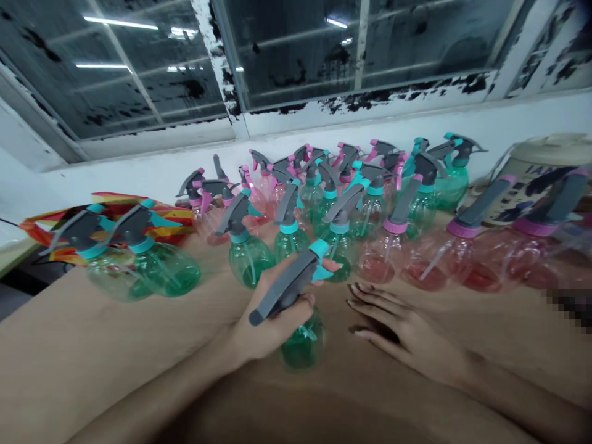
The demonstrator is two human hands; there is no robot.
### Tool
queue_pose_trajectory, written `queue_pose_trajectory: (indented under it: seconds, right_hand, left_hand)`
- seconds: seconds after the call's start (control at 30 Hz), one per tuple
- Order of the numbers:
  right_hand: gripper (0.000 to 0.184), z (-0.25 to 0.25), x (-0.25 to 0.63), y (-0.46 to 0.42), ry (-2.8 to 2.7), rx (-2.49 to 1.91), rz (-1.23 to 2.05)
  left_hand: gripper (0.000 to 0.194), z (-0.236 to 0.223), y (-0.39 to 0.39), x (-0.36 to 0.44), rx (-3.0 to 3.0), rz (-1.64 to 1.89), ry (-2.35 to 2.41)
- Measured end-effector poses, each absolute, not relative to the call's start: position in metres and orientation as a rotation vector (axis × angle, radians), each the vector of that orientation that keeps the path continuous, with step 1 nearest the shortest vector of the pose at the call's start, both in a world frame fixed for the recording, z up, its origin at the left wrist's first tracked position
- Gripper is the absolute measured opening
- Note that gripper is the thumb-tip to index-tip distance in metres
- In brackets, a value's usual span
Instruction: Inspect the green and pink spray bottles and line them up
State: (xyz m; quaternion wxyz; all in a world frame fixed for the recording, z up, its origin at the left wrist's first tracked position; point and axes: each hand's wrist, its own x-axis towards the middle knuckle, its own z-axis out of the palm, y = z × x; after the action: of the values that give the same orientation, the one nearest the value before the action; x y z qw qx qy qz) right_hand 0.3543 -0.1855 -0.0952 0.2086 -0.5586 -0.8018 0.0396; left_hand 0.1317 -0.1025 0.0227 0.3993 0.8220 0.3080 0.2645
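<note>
My left hand [277, 308] is wrapped round the neck of a green spray bottle [303, 345] with a grey and turquoise trigger head. The bottle is upright at the near side of the table, its nozzle pointing away to the right. My right hand [398, 324] lies palm down just right of it, fingers stretched and holding nothing. Just beyond my hands stand a green spray bottle [250, 253] and a pink spray bottle [382, 256] in a row. Two more green bottles, one of them the nearer green bottle [169, 268], are at the left.
Several pink and green spray bottles crowd the back of the wooden table [69, 345] against the white wall [152, 169]. A red and yellow wrapper [173, 222] lies at the left. A beige printed container [531, 179] stands at the right. Windows [300, 55] are above.
</note>
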Motion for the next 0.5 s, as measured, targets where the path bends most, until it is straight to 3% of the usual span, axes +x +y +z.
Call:
queue_pose_trajectory:
  seconds: [0.37,0.5]
  right_hand:
    - [0.043,-0.0994,0.3571,-0.1854,-2.217,-1.524,0.129]
    - [0.043,-0.1004,0.3573,-0.1855,-2.208,-1.512,0.134]
  left_hand:
    - [0.037,0.0183,-0.1006,0.1326,2.002,0.742,0.711]
    - [0.026,0.0186,-0.1024,0.1325,2.008,0.729,0.748]
